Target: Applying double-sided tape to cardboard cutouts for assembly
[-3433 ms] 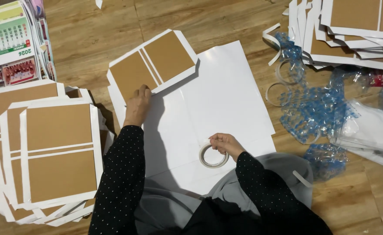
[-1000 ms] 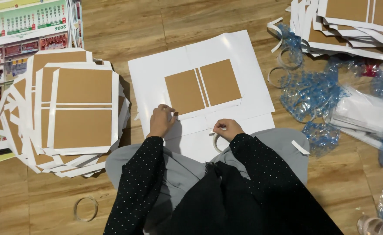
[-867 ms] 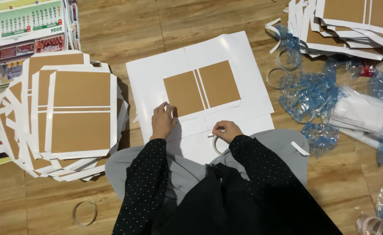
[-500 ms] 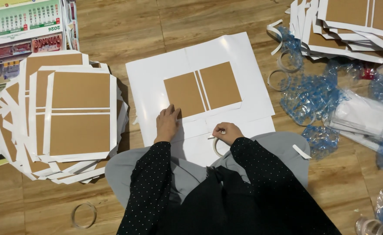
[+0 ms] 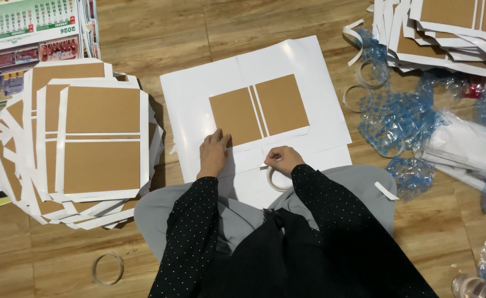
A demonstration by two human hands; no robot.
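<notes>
A large white sheet (image 5: 199,105) lies on the wooden floor in front of me. On it rest two brown cardboard panels (image 5: 258,113) side by side with a narrow white gap between them. My left hand (image 5: 214,156) lies flat on the sheet, fingertips at the lower left corner of the left panel. My right hand (image 5: 283,160) is closed on a roll of white tape (image 5: 276,182) at the sheet's near edge, just below the panels. My lap in grey cloth is under the sheet's near edge.
A tall, fanned stack of finished brown-and-white boards (image 5: 88,143) sits at the left, with printed calendars (image 5: 28,33) behind it. Another stack (image 5: 447,27) lies at the top right beside blue plastic wrap (image 5: 397,118), white packets (image 5: 463,146) and empty tape rings (image 5: 108,269).
The panels went from the sheet's far left corner to its middle. In the last second my left hand slid slightly right along the panel's lower edge; my right hand stayed on the tape.
</notes>
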